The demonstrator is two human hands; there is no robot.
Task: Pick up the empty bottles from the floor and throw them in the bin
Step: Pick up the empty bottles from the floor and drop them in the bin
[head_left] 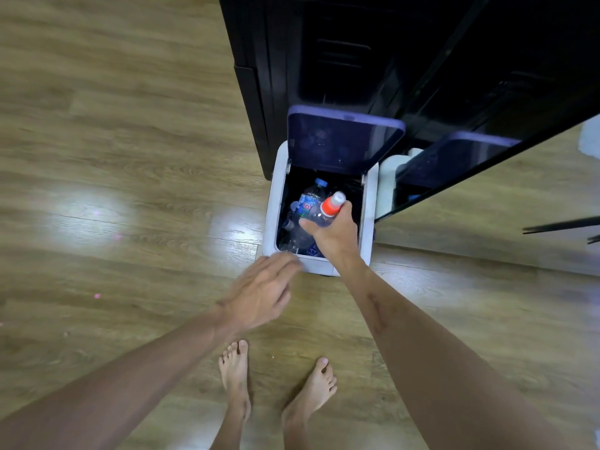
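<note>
A white bin (271,219) stands on the wooden floor with its dark purple lid (344,138) tipped up. Inside lie several clear plastic bottles, one with a blue cap (308,198). My right hand (336,233) reaches over the bin's opening and grips a clear bottle with an orange collar and white cap (328,207). My left hand (263,292) hovers just in front of the bin's near edge, blurred, fingers spread and holding nothing.
A tall black cabinet (324,60) rises right behind the bin. To the right a glossy dark panel (454,164) mirrors the bin. My bare feet (276,384) stand on the wooden floor (113,157) just in front of the bin.
</note>
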